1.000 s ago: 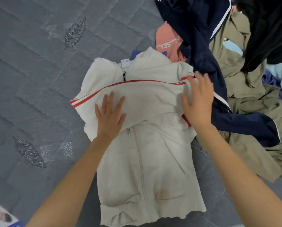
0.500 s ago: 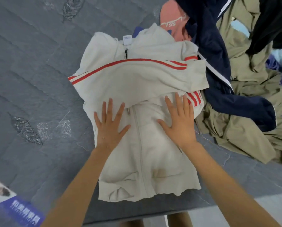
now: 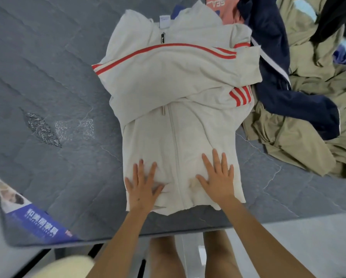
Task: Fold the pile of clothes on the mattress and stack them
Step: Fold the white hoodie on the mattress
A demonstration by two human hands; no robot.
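Note:
A cream zip jacket (image 3: pixel 180 93) with red stripes lies flat on the grey mattress (image 3: pixel 47 97), its sleeves folded across the chest. My left hand (image 3: pixel 142 185) presses flat on the jacket's lower left, fingers spread. My right hand (image 3: pixel 218 177) lies flat on the lower right, beside the zip. To the right sits the pile of clothes: a navy jacket (image 3: pixel 278 67), a khaki garment (image 3: pixel 300 141), a pink top (image 3: pixel 226 9) and a black garment (image 3: pixel 332 19).
The mattress's near edge (image 3: pixel 168 231) runs just below the jacket's hem. A blue printed label (image 3: pixel 39 221) covers the near left corner. My legs (image 3: pixel 162 255) and the floor show under the edge. Bare mattress stretches to the left.
Both hands have slid down the jacket from the folded sleeves to its hem, smoothing it. The view has tilted toward the mattress's near edge.

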